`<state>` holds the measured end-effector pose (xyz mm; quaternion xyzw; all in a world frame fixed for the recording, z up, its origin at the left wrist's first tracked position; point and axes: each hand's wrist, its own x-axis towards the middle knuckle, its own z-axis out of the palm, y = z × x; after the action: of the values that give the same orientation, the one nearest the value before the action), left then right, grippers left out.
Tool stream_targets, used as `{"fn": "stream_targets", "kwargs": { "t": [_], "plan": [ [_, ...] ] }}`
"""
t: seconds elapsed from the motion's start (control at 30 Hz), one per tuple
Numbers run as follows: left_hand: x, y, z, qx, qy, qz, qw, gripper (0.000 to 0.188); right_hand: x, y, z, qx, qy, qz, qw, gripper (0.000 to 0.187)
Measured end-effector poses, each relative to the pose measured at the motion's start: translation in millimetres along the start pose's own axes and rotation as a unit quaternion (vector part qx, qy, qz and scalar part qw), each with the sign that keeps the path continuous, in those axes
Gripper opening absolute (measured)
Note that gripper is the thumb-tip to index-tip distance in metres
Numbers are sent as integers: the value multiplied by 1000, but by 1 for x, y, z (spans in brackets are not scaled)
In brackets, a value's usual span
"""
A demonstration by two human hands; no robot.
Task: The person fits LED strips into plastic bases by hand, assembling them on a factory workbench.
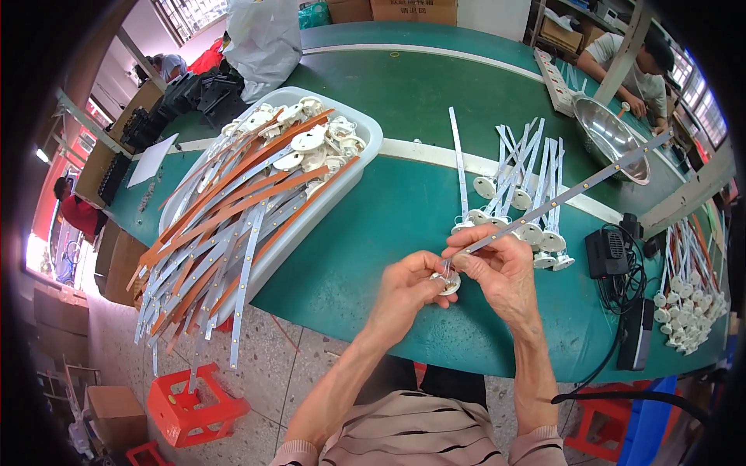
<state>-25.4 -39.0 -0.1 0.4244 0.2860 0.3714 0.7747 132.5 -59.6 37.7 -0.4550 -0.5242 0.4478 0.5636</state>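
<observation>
My left hand [409,289] is closed on a small round white plastic cap [447,284], held just above the table. Between the fingers of my right hand [498,268] is the lower end of an LED strip [575,191], a narrow grey bar dotted with small yellow squares. The bar slants up to the far right. Thin wires seem to run between cap and strip; my fingertips partly hide the joint. Just beyond my right hand, several LED strips with white round caps [522,199] lie in a bunch on the green table [342,264].
On the left stands a white tub [371,128] heaped with LED strips and caps, many overhanging its near edge. At right are a black power adapter [606,252] with cables, a metal bowl [610,140] and another strip bundle [691,303]. A co-worker [633,70] sits far right.
</observation>
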Motion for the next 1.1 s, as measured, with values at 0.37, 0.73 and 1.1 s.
{"fn": "stream_targets", "kwargs": {
  "t": [0.37,0.73,1.1],
  "plan": [
    [3,-2,6,12,1,41,999,17,0,-1,-5,-22,-28,25,999,16],
    [0,4,5,43,-5,29,999,52,0,-2,-6,-30,-55,81,995,17],
    [1,1,10,35,52,58,996,53,0,0,-8,-27,-23,66,997,16]
  ]
}}
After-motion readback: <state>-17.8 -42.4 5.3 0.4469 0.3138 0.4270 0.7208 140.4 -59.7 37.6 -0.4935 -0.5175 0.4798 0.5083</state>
